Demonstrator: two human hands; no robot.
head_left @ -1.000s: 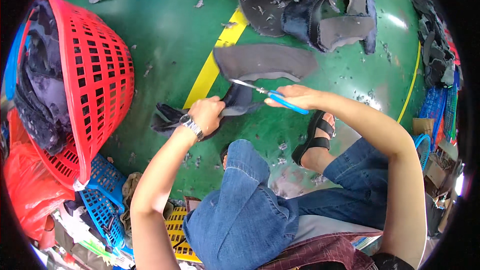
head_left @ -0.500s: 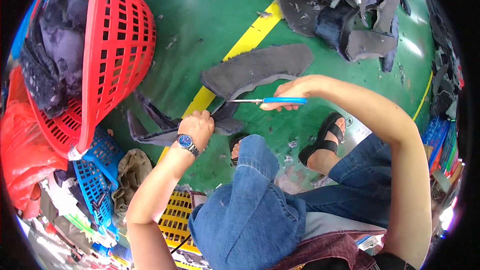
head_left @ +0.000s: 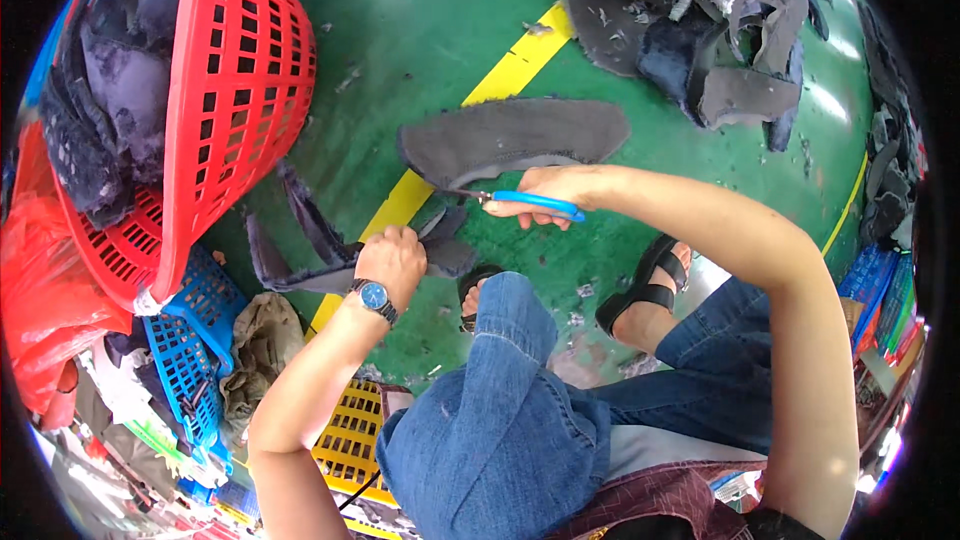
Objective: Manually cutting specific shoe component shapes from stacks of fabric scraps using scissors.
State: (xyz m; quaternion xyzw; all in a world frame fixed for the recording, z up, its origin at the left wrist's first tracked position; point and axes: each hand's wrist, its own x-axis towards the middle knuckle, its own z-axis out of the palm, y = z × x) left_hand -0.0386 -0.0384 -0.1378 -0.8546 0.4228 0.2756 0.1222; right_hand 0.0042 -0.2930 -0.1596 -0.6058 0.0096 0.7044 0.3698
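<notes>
Closed around a dark grey, fuzzy-edged fabric piece (head_left: 452,254), my left hand (head_left: 392,262) wears a wristwatch on its wrist (head_left: 373,296). Strips of that piece stretch out to the left over the green floor. My right hand (head_left: 548,195) grips blue-handled snips (head_left: 545,202), their metal blades pointing left toward the fabric; whether the tips touch it I cannot tell. Just beyond both hands is a larger curved grey fabric piece (head_left: 520,132), its near edge partly behind my right hand.
A red slatted basket (head_left: 245,70) full of dark fabric stands at the left, with a blue basket (head_left: 190,370) nearer. A heap of grey fabric pieces (head_left: 745,95) lies far right. A yellow basket (head_left: 350,430) sits by my left leg. Lint and scraps dot the floor.
My right hand has shifted left with the snips, whose handle now tilts down to the right. My left hand has moved slightly, keeping its grip on the fabric piece.
</notes>
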